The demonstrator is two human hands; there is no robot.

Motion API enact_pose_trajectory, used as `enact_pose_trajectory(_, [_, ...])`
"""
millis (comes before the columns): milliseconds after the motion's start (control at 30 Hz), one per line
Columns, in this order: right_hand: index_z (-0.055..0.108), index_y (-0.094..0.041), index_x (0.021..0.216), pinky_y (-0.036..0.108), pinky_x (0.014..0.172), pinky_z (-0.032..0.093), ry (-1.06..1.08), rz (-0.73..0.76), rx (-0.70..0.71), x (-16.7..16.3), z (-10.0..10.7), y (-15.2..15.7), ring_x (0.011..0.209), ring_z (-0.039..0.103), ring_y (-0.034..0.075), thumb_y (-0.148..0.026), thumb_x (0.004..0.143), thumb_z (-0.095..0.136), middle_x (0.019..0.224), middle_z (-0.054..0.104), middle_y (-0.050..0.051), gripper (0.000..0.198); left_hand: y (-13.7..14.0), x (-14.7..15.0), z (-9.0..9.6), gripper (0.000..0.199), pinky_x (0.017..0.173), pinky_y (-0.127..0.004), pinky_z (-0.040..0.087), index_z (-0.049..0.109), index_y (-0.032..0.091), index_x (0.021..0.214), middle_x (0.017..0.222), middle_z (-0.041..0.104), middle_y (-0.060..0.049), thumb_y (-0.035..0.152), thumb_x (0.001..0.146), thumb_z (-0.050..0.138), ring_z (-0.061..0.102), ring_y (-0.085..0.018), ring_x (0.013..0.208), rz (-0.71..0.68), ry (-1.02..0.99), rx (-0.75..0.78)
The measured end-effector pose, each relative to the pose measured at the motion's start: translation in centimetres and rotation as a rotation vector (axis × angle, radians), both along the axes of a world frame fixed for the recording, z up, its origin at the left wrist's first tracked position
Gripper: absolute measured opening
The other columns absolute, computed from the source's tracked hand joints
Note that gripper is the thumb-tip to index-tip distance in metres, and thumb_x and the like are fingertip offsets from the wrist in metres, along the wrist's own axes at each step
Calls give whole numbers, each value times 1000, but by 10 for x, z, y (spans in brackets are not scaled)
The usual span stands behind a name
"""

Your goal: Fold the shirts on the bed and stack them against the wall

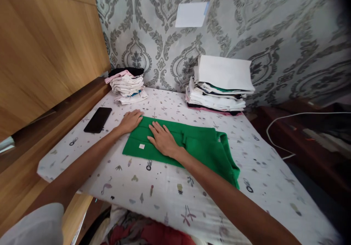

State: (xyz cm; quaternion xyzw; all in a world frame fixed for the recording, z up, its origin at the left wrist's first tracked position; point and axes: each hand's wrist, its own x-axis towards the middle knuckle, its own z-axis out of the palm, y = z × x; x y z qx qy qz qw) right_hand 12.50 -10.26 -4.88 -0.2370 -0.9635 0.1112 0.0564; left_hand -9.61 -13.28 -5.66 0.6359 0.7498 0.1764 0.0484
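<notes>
A green garment (204, 142) lies partly folded on the patterned white cloth (153, 193) in front of me. Its left part is flat and carries a small white label, while the right end is looser and a little rumpled. My left hand (131, 121) rests at the garment's far left corner, palm down with the fingers stretched out. Flat on the middle of the garment, with fingers spread, lies my right hand (163, 139). Neither hand grips the fabric. The underside of the garment is hidden.
A black phone (98, 120) lies at the left. Behind stand a small stack of folded clothes (127, 84) and a taller stack (219, 86) against the patterned wall. Wooden furniture (49, 47) borders the left side. A white cable (274, 128) hangs at the right.
</notes>
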Motion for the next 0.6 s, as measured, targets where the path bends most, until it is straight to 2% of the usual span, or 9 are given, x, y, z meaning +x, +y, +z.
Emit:
enact_pose_trajectory(67, [38,-10,152,50,123,18,8,-6,-1,3,-2,1,152,20,27,-44,102,38,161,30,17,60,-2,2,-4,45,117,-52,27,52,18,137,152,46,-13,34,99,33,38,-28,144,2,54,-21])
enact_pose_trajectory(167, [40,-11,151,50,123,18,24,-24,-11,6,1,-2,152,21,27,-44,102,40,161,31,17,59,-3,-3,-5,43,113,-45,34,58,15,126,142,55,-16,36,96,36,48,-29,134,-7,67,22])
enact_pose_trajectory(300, [39,-11,151,49,123,18,53,-8,-23,8,5,-2,151,22,26,-45,102,39,161,31,15,59,3,-16,-5,38,97,-44,46,62,18,101,109,68,-14,47,87,42,60,-31,108,-40,16,106])
enact_pose_trajectory(400, [39,-12,150,47,123,17,70,-2,-43,10,4,2,152,21,24,-46,103,37,161,32,14,58,9,-22,0,30,78,-40,48,56,22,76,83,64,-9,53,75,53,59,-30,87,-49,-33,99])
enact_pose_trajectory(500, [42,-12,149,47,123,18,107,-12,-79,13,4,4,151,22,24,-45,103,38,160,34,14,56,8,-14,13,29,63,-32,43,50,24,67,66,56,-1,49,64,63,54,-23,70,30,-205,54])
enact_pose_trajectory(600, [45,-11,146,48,123,20,159,-43,-137,14,8,5,149,28,25,-40,103,41,157,39,16,52,2,4,29,36,54,-26,39,50,23,72,60,52,4,52,62,67,51,-16,58,148,-539,27])
